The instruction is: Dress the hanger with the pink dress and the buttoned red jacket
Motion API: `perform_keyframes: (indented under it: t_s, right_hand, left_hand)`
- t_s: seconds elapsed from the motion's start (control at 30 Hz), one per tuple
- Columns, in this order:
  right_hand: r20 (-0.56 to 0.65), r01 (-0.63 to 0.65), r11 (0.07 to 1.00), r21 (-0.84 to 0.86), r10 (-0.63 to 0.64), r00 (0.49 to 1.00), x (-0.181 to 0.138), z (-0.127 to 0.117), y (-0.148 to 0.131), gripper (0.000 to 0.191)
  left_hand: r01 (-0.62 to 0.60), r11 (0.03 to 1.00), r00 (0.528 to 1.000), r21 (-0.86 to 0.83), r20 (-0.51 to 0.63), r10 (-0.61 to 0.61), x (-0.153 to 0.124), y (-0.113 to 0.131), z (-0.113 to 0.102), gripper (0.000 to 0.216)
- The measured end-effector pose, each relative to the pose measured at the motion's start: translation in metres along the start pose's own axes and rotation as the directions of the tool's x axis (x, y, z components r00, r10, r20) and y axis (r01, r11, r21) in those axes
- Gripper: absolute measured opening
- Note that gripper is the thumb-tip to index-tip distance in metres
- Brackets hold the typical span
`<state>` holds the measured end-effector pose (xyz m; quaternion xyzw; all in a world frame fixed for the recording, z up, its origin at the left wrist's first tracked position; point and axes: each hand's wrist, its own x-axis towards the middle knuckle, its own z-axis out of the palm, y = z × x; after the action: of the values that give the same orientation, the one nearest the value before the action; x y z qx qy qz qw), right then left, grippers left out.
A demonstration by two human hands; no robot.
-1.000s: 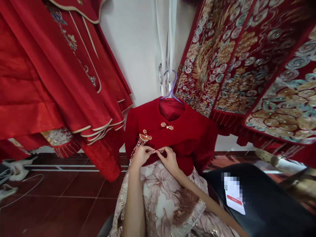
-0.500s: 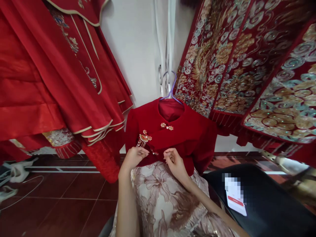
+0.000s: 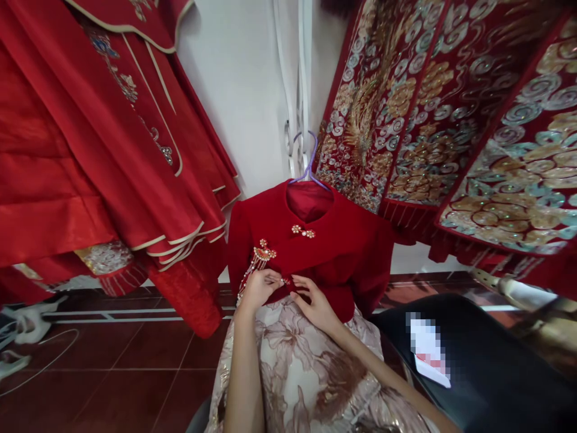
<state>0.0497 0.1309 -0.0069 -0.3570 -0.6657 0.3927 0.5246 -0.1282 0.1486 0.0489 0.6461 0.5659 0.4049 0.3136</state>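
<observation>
A red jacket (image 3: pixel 342 249) with a round neckline hangs on a purple hanger (image 3: pixel 311 153) in front of me. At its hem, my left hand (image 3: pixel 261 290) pinches the end of a small jewelled fastener (image 3: pixel 285 281). My right hand (image 3: pixel 314 305) reaches the fastener's other side, its index fingertip close against it and its thumb a little apart below. A fan-shaped brooch (image 3: pixel 262 252) with beaded tassels is on the jacket just above my left hand. Nearer the collar sits a gold flower fastener (image 3: pixel 303 231).
Red garments (image 3: pixel 148 150) hang on the left, and heavily embroidered ones (image 3: pixel 433 126) on the right. A phone (image 3: pixel 430 370) lies on a black seat (image 3: pixel 487 349) at my right. Floral fabric (image 3: pixel 293 361) covers my lap. White shoes (image 3: pixel 33 322) stand at far left.
Both hands have come closer together at the hem fastener. My left hand moved right, uncovering the brooch's tassels, and my right hand's fingers stretched out toward the fastener.
</observation>
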Motion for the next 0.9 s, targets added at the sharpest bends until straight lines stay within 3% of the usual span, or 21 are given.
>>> perform_keyframes:
  t_s: [0.37,0.5,0.57,0.63,0.7,0.77,0.8,0.83,0.9]
  right_hand:
    - [0.089,-0.01,0.999,0.034,0.007,0.996,-0.002,0.0,-0.002,0.039]
    - [0.099,-0.026,0.998,0.051,0.021,0.995,-0.002,0.001,-0.002,0.039]
    - [0.086,-0.019,0.998,0.057,0.014,0.996,-0.002,0.001,-0.003,0.035]
    - [0.048,0.002,0.999,0.048,-0.004,0.999,-0.004,0.001,-0.006,0.032]
    - [0.002,0.022,0.999,0.025,-0.022,1.0,-0.005,0.001,-0.01,0.03]
    - [-0.06,0.038,0.999,0.011,-0.038,0.997,-0.007,0.001,-0.015,0.026]
    - [-0.105,0.048,0.999,0.012,-0.046,0.993,-0.007,0.0,-0.018,0.023]
    - [-0.158,0.058,0.998,0.018,-0.054,0.986,-0.007,0.0,-0.021,0.021]
    - [-0.251,0.076,0.996,0.039,-0.064,0.966,-0.008,0.0,-0.026,0.019]
  left_hand:
    - [-0.034,0.997,0.999,0.066,-0.008,0.035,-0.005,0.01,-0.005,0.012]
    - [0.026,1.0,0.999,0.001,0.026,-0.026,-0.006,0.012,-0.006,0.016]
    - [0.085,0.994,0.991,-0.073,0.109,-0.076,-0.008,0.015,-0.007,0.019]
    - [0.142,0.978,0.956,-0.151,0.279,-0.096,-0.013,0.021,-0.01,0.026]
    - [0.183,0.96,0.87,-0.212,0.49,-0.057,-0.019,0.03,-0.014,0.034]
    - [0.208,0.943,0.804,-0.261,0.595,-0.013,-0.023,0.036,-0.017,0.036]
    - [0.22,0.933,0.812,-0.286,0.583,-0.013,-0.024,0.038,-0.018,0.034]
    - [0.229,0.919,0.853,-0.32,0.522,-0.031,-0.024,0.038,-0.019,0.032]
    - [0.231,0.872,0.952,-0.432,0.285,-0.112,-0.019,0.036,-0.017,0.032]
